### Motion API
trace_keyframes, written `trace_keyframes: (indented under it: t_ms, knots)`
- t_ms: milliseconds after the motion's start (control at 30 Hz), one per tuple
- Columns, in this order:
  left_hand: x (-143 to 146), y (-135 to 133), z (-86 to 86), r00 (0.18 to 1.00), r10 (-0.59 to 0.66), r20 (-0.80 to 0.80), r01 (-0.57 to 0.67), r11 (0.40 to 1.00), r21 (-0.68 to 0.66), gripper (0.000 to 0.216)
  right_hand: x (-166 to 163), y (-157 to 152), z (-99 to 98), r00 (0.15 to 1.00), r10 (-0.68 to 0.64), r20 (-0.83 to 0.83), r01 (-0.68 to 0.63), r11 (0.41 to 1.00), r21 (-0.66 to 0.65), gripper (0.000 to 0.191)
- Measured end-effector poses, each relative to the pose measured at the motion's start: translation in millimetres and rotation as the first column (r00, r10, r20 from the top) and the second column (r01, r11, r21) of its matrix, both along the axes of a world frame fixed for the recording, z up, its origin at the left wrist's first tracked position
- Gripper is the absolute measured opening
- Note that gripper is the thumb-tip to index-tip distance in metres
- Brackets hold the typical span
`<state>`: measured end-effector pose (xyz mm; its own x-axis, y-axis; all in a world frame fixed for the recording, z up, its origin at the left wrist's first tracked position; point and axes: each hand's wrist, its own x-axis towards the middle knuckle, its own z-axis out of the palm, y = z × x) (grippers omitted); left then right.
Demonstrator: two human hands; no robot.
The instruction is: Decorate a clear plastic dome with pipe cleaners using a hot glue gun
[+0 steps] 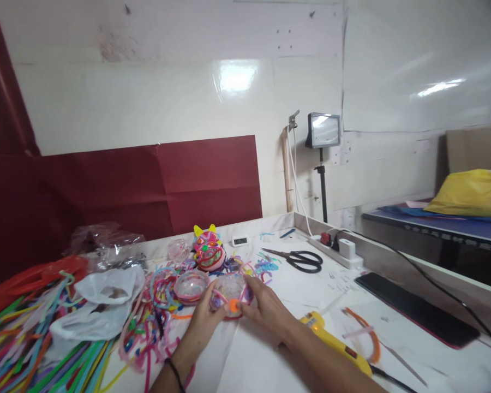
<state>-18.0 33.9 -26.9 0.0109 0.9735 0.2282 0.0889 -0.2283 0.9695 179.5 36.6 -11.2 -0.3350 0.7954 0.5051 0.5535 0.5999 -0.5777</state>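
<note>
Between both hands is a clear plastic dome shell (229, 285), trimmed with pink and purple pipe cleaners and an orange piece at its front. My left hand (208, 312) grips its left side, thumb near the orange piece. On the right side, my right hand (264, 305) holds the rim, its thumb also close to the orange piece. Just left of it rests another round clear shell (191, 285) with a pink edge. Behind stands a colourful pipe-cleaner figure (208, 248) with yellow ears. A yellow glue gun (335, 345) lies partly behind my right forearm.
Loose pipe cleaners (57, 355) and a white plastic bag (102, 300) cover the left side. Black scissors (300, 260), a small digital display (240, 240), a power strip (343, 254) and a phone (417, 310) lie toward the back and right. A raised border (393, 259) edges the table.
</note>
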Motion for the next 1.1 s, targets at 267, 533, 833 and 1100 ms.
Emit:
trace_keyframes:
  t_ms: [267,533,833,1100]
  knots:
    - [-1.0,2.2,-3.2,1.000,0.006,0.003,-0.006,1.000,0.011,0.076,2.5,-3.2,5.8,1.000,0.004,0.020,-0.003,1.000,-0.023,0.061]
    - [-2.6,-1.3,-3.3,1.000,-0.003,-0.021,0.004,0.999,0.034,0.074,3.5,-2.8,7.5,0.999,0.011,0.036,-0.010,0.999,-0.042,0.064]
    - [-1.4,3.8,-8.7,0.999,0.025,-0.021,-0.024,0.998,0.065,0.074,5.2,0.8,0.8,1.000,0.024,-0.003,-0.024,0.999,-0.027,0.060]
    - [-0.3,5.7,-14.9,0.996,0.065,-0.054,-0.058,0.992,0.115,0.070,10.0,2.7,0.1,0.999,0.026,-0.028,-0.027,0.999,-0.046,0.063]
